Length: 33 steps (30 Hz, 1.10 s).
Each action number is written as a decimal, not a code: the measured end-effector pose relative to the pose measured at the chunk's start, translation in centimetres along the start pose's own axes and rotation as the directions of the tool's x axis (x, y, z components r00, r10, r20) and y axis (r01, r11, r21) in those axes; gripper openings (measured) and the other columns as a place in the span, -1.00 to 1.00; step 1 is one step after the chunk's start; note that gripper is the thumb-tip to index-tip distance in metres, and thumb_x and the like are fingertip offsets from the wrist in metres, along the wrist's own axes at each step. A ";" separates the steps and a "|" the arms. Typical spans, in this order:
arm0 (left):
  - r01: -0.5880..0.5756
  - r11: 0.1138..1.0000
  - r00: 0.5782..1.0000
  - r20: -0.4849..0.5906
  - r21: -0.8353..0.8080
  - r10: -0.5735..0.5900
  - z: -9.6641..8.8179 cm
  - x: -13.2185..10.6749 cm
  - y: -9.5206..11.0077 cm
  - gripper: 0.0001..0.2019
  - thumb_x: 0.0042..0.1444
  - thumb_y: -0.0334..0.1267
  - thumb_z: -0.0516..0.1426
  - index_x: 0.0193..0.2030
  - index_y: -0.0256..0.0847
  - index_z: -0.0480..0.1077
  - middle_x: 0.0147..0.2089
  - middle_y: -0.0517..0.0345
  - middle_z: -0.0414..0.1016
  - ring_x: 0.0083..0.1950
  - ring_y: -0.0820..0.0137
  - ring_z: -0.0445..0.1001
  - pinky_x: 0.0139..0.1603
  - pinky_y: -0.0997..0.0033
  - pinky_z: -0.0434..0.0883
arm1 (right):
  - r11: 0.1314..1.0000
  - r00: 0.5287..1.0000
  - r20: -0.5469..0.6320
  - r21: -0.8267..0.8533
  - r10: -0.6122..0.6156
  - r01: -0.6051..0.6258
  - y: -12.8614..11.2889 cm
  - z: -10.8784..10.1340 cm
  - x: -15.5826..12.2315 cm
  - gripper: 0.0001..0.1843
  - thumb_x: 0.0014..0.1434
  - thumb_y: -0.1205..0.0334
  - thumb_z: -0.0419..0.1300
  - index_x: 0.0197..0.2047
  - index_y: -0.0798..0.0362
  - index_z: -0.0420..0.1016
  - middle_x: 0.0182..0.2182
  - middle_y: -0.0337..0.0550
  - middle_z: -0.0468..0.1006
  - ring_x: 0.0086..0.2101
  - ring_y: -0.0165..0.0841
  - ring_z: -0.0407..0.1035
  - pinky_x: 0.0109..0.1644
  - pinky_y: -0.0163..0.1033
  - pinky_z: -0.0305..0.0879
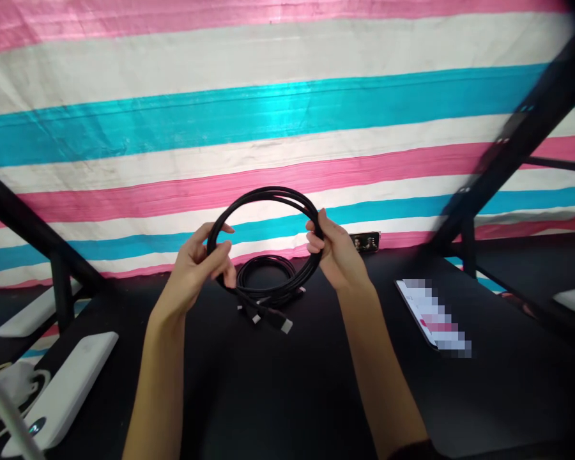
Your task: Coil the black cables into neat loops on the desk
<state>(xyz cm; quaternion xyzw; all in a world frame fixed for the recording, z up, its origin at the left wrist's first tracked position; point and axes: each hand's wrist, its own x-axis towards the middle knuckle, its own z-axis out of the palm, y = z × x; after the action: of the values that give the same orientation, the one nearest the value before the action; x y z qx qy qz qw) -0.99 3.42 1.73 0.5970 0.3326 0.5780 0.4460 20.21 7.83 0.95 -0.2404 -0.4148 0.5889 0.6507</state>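
A coiled black cable (pixel 268 193) is held up in a loop between my two hands, above the black table. My left hand (pixel 199 262) grips the loop's left side, thumb in front and fingers curled around it. On the opposite side, my right hand (pixel 333 246) closes its fingers round the coil. A connector with a silvery metal plug (pixel 286 326) hangs at the bottom of the loop. Behind and below it, a second black cable coil (pixel 268 260) lies on the table, partly hidden by the held one. Smaller plug ends show near its front.
To the right lies a phone (pixel 426 316) with its screen lit. A white power bank (pixel 69 390) and white cords (pixel 41 380) are at the left. A small dark card-like object (pixel 367 242) stands at the back. Black frame bars (pixel 508 140) slant before the striped sheet (pixel 268 108).
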 end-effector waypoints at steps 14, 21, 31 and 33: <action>-0.048 0.925 0.985 -0.137 0.377 0.107 -0.2 0.7 -1.2 -0.69 0.22 -0.04 -0.03 0.00 -0.13 0.29 -0.22 0.13 0.46 -0.45 0.43 0.51 -0.39 0.41 0.48 | 0.974 0.960 -0.197 -0.151 -0.197 0.169 -0.4 -1.0 0.2 -0.55 -0.11 -0.15 0.32 -0.31 0.03 0.43 -0.50 -0.32 0.48 -0.51 -0.46 0.41 -0.48 -0.34 0.40; 0.014 0.999 0.982 -0.188 -0.029 -0.019 -1.2 0.9 -0.4 -0.76 0.12 -0.06 0.13 -0.32 -0.20 0.28 -0.55 0.33 0.30 -0.53 0.47 0.47 -0.43 0.51 0.43 | 0.981 0.940 -0.294 0.031 -0.172 0.189 -2.2 -2.0 0.4 -0.61 -0.08 -0.06 0.34 -0.37 0.01 0.32 -0.57 -0.44 0.33 -0.63 -0.58 0.25 -0.61 -0.46 0.23; 0.089 0.941 0.963 -0.214 -0.325 -0.165 -2.6 1.0 -0.1 -0.64 -0.03 0.01 0.24 -0.47 -0.23 0.25 -0.55 0.26 0.35 -0.55 0.49 0.43 -0.59 0.58 0.36 | 0.981 0.970 -0.154 -0.068 -0.189 0.180 -5.5 -5.9 -0.5 -0.58 0.00 -0.01 0.23 -0.61 -0.01 0.09 -0.65 -0.44 -0.12 -0.69 -0.55 -0.31 -0.72 -0.33 -0.39; 0.082 0.926 0.959 -0.222 -0.369 -0.174 -3.0 1.0 0.1 -0.61 -0.01 0.03 0.21 -0.50 -0.23 0.21 -0.59 0.30 0.28 -0.62 0.55 0.35 -0.70 0.64 0.24 | 0.975 0.966 -0.159 -0.115 -0.206 0.189 -5.8 -5.9 -0.8 -0.59 0.03 0.01 0.21 -0.62 -0.02 0.09 -0.64 -0.43 -0.15 -0.68 -0.53 -0.34 -0.70 -0.30 -0.40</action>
<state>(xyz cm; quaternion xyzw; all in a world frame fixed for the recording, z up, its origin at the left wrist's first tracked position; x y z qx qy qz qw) -3.83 4.74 1.97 0.4054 0.3146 0.6688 0.5380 28.41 7.04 2.19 -0.2790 -0.4084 0.4771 0.7265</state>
